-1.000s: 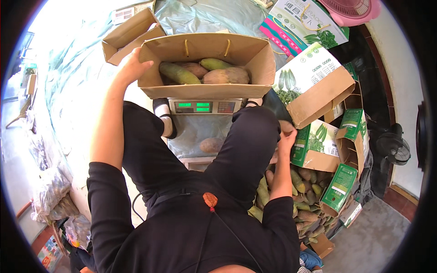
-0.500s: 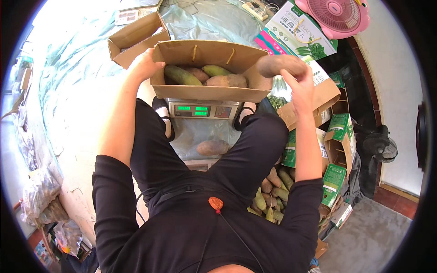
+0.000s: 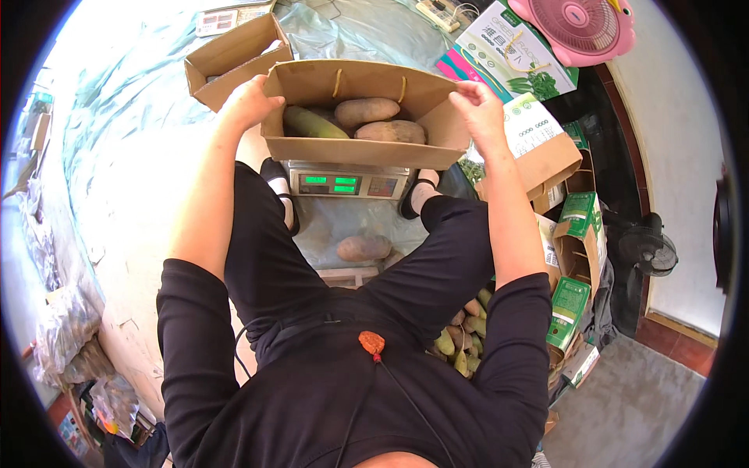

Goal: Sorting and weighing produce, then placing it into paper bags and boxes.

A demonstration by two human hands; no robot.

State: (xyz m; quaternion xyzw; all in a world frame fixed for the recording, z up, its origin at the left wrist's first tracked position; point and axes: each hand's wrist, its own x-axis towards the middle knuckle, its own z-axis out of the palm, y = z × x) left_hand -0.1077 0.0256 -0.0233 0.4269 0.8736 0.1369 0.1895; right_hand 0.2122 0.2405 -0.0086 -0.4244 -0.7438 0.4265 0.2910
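Observation:
A long open cardboard box (image 3: 367,151) sits over a weighing scale (image 3: 347,183) whose display glows green. Inside lie a green radish (image 3: 314,123), a brownish radish (image 3: 367,111) on top and another brownish radish (image 3: 390,132); more are partly covered. My left hand (image 3: 250,103) grips the box's left end, thumb over the rim. At the opposite end, my right hand (image 3: 479,115) has its fingers bent on the upper right corner, with no radish in it. A loose brownish radish (image 3: 363,248) rests on the plastic sheet between my legs.
Left of the box stands a smaller open carton (image 3: 238,62). Green and white cartons (image 3: 569,312) line the right side, near a radish pile (image 3: 465,343) by my right thigh. A pink fan (image 3: 577,23), a black fan (image 3: 649,248) and a power strip (image 3: 438,14) are farther out.
The radish my right hand held is now in the box, on top of the others. That hand has moved left onto the box's right end. The box has shifted slightly.

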